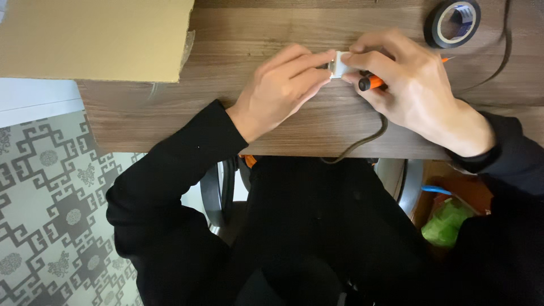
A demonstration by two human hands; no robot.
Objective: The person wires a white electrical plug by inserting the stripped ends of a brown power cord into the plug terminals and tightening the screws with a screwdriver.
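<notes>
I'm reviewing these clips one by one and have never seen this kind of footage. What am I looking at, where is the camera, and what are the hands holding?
There is no machine here: a person in black sleeves works with bare hands. The single picture comes from a camera on their head, looking down at a wooden table. The left hand and right hand together pinch a small white part. The right hand also grips an orange-handled tool. A dark cable runs from under the hands over the table's edge. A roll of black tape and a cardboard sheet also lie there.
</notes>
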